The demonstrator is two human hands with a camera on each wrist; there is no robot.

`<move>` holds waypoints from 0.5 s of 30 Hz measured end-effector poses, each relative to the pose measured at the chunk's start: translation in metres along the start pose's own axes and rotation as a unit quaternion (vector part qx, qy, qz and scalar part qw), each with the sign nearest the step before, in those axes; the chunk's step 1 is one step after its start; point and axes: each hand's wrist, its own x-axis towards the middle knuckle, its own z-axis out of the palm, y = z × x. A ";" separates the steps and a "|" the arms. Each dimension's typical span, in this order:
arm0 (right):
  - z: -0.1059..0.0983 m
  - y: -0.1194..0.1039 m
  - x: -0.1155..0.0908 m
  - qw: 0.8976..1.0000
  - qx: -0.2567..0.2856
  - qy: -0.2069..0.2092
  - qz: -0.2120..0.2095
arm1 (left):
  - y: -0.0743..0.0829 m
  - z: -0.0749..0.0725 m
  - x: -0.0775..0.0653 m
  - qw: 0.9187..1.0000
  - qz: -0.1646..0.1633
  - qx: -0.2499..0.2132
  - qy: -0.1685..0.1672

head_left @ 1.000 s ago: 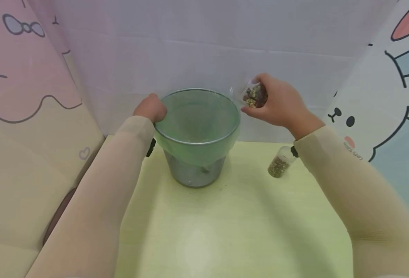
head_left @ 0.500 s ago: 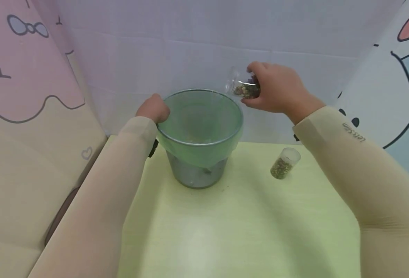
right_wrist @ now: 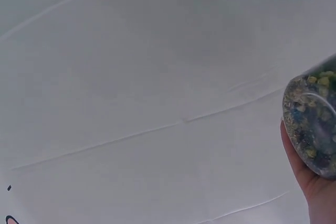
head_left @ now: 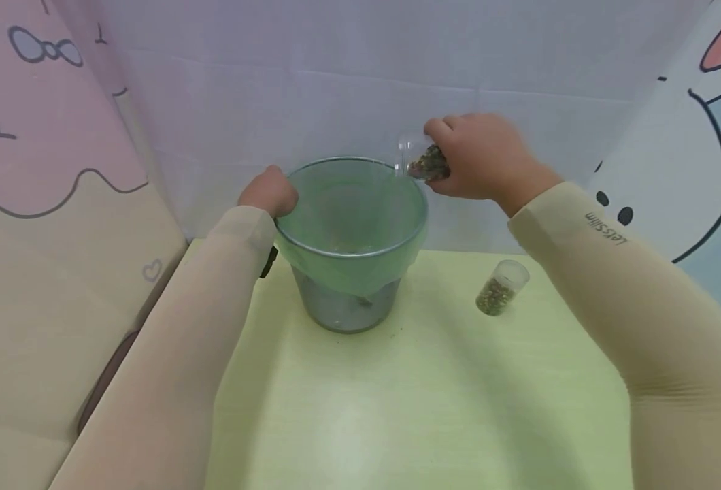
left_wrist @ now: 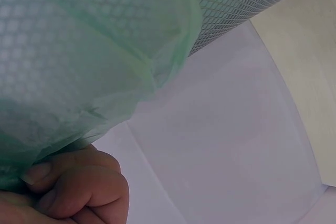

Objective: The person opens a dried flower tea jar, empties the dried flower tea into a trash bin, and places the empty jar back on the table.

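A grey mesh wastebasket point(head_left: 345, 306) stands at the back of the table, lined with a green bin bag point(head_left: 348, 269) folded over its rim. At the rim's left side, my left hand point(head_left: 270, 192) grips the bag; the left wrist view shows its curled fingers point(left_wrist: 86, 182) against the green plastic. My right hand point(head_left: 483, 153) holds a clear jar point(head_left: 405, 153) on its side, with its mouth pointing left over the basket's right rim. Dried flowers and herbs point(head_left: 430, 163) lie inside it. The right wrist view shows the jar's filled bottom point(right_wrist: 312, 124) with fingers around it.
A second clear jar point(head_left: 502, 289), partly filled with dried bits, lies tilted on the pale yellow-green table point(head_left: 360, 408) at right. A few crumbs lie before the basket. White cloth point(head_left: 336, 102) hangs close behind, with printed cartoon panels point(head_left: 60, 136) at both sides.
The right hand has moved left with the jar, bringing its mouth over the basket's rim and tipping it to lie level. The left hand stays at the rim.
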 end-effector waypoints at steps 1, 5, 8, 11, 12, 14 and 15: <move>0.002 -0.001 0.001 1.000 -0.004 0.000 -0.009 | 0.000 0.000 0.000 1.000 -0.001 0.000 0.000; 0.001 -0.001 0.004 0.999 -0.021 -0.009 -0.031 | 0.000 0.000 -0.001 1.000 -0.001 -0.007 -0.006; -0.006 0.001 0.008 0.999 -0.031 -0.007 -0.033 | -0.001 -0.001 -0.002 1.000 -0.001 -0.008 -0.008; -0.016 0.004 0.012 0.999 -0.042 -0.002 -0.028 | -0.001 -0.001 -0.004 1.000 0.001 -0.007 -0.006; -0.019 0.005 0.013 0.999 -0.046 -0.003 -0.027 | -0.002 -0.001 -0.004 1.000 0.001 -0.007 -0.005; -0.025 0.006 0.013 0.998 -0.059 -0.005 -0.029 | -0.002 -0.002 -0.005 1.000 0.001 -0.013 -0.005; -0.027 0.007 0.013 0.997 -0.064 -0.004 -0.033 | -0.002 -0.002 -0.005 1.000 0.001 -0.015 -0.005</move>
